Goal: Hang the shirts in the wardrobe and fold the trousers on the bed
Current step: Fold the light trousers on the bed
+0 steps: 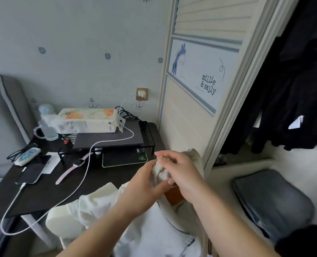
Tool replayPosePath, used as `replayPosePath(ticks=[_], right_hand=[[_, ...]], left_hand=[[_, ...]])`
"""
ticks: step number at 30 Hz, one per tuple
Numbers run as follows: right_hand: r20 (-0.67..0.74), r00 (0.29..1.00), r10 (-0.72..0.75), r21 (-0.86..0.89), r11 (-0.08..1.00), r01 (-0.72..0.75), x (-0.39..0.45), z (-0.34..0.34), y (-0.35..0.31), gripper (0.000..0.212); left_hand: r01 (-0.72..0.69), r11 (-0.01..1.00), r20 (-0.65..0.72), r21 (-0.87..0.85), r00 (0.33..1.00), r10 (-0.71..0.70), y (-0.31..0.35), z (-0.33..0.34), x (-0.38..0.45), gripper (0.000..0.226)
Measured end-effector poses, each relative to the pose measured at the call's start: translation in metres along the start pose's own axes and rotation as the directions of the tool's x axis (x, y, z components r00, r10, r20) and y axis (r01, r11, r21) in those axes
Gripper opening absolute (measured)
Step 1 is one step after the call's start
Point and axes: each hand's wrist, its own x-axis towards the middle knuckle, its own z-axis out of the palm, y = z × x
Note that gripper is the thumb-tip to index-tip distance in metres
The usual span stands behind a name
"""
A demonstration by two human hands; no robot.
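A cream-white garment (102, 210) hangs from both my hands in front of me, its body drooping toward the bottom of the view. My left hand (144, 184) and my right hand (180, 171) meet at its upper edge, each pinching the bunched cloth, next to a brown patch (174, 196) on the fabric. Folded grey-blue trousers (270, 203) lie on the pale bed surface (246, 171) at the lower right. Dark clothes (293, 89) hang inside the open wardrobe at the right.
A black bedside table (42, 191) at the left carries a phone (32, 173) on a white charging cable, a pink-strapped watch (76, 164), a wire shelf (107, 141) and a tissue pack (87, 120). The wardrobe's sliding door (196, 89) stands just behind my hands.
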Motion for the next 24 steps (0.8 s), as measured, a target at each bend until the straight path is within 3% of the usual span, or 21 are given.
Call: replayPosePath(ticks=[4,8,10,12,14,17,20,22,24], right_hand=[[0.115,0.987,-0.111,0.018,0.994,0.109,-0.01,0.014,-0.02,0.026],[0.247,0.944,-0.22,-0.124,0.959,0.256,-0.016,0.014,-0.037,0.034],[0.304,0.919,-0.251,-0.244,0.912,0.33,-0.019,0.008,-0.044,0.042],[0.316,0.903,-0.292,-0.445,0.795,0.412,-0.019,0.0,-0.05,0.053],[0.301,0.894,-0.333,-0.698,0.562,0.444,-0.012,-0.005,-0.046,0.055],[0.233,0.858,-0.458,-0.885,0.266,0.383,0.001,-0.004,-0.039,0.032],[0.28,0.777,-0.564,-0.85,0.231,0.473,0.016,-0.004,-0.042,0.017],[0.321,0.814,-0.484,-0.829,0.271,0.489,0.02,0.002,-0.05,0.016],[0.414,0.857,-0.307,-0.826,0.269,0.495,0.023,0.012,-0.058,0.015]], left_hand=[[0.064,0.983,-0.026,-0.174,0.997,-0.07,0.011,-0.031,-0.006,0.047],[0.028,0.996,-0.04,-0.09,0.999,-0.032,0.018,-0.062,-0.008,0.019],[0.034,0.998,-0.084,-0.045,0.996,-0.038,0.024,-0.074,-0.011,0.021],[0.047,0.999,-0.127,-0.023,0.991,-0.05,0.027,-0.084,-0.015,0.016],[0.056,0.998,-0.167,0.016,0.985,-0.053,0.032,-0.093,-0.02,0.02],[0.077,0.992,-0.23,0.099,0.972,-0.053,0.039,-0.106,-0.027,0.018],[0.102,0.978,-0.31,0.182,0.95,-0.041,0.044,-0.119,-0.037,0.016],[0.114,0.968,-0.341,0.225,0.94,-0.031,0.047,-0.128,-0.041,0.011],[0.139,0.948,-0.378,0.286,0.925,-0.021,0.051,-0.139,-0.046,0.008]])
